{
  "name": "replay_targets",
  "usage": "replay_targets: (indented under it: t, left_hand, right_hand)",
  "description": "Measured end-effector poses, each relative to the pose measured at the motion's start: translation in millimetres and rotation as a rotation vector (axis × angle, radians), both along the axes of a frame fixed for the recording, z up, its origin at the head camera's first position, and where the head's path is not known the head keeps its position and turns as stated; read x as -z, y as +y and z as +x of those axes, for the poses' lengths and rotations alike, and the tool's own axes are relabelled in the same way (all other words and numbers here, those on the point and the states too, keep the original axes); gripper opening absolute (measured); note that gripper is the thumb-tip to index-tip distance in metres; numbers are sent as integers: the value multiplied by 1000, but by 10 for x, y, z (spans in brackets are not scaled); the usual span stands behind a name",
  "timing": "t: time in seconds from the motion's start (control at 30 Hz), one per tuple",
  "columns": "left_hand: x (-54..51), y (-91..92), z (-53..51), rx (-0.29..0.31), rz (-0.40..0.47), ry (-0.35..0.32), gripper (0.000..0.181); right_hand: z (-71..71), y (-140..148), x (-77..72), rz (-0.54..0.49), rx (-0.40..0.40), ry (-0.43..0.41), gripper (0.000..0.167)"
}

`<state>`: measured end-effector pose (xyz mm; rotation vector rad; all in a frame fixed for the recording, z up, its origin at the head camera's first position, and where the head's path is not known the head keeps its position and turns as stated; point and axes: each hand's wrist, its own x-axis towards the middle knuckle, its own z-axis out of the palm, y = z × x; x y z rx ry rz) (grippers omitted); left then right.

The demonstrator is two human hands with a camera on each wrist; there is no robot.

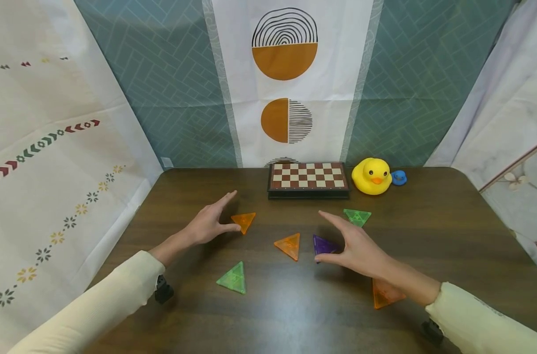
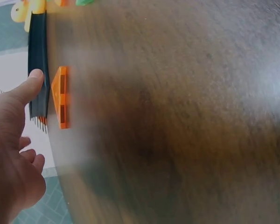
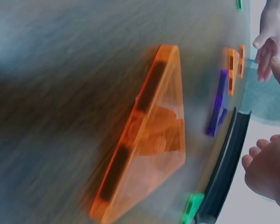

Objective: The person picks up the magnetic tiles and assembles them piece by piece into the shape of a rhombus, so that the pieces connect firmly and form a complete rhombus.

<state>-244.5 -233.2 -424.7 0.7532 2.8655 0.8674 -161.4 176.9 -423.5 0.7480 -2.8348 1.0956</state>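
The left hand [image 1: 212, 221] is spread, thumb wide of the fingers, and holds nothing; the right hand [image 1: 356, 246] is parted in the same way, also with nothing in its grasp. An orange triangular tile [image 1: 245, 221] lies at the left thumb's tip in the head view; contact cannot be told. A purple triangular tile [image 1: 323, 246] lies between the right thumb and fingers, partly hidden. Between the hands is a second orange tile [image 1: 289, 247]. A green tile [image 1: 235, 278] lies nearer the person than the left hand, another green tile [image 1: 357, 217] just past the right, and a third orange tile [image 1: 385, 295] partly under the right forearm. The tiles are flat and translucent; the right wrist view shows dark bars inside an orange edge. Farther out, beyond both hands, sit a red-and-white chessboard [image 1: 308, 179], a yellow duck [image 1: 371, 176] and a small blue duck [image 1: 399, 177].
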Motion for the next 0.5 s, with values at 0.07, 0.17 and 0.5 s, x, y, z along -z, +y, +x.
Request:
replay_targets:
  t: [0.07,0.17,0.5]
  left_hand:
    - [19,7,3,18,5,-5,100]
    - [48,19,3,48,3,-7,94]
    - [83,84,29,94,23,-9,79]
  right_hand:
    - [-9,-54,20,-11,-8,2,102]
    - [-16,-133,48,-26,-31,-1,98]
    - [-53,-348,136,-47,-93,11,89]
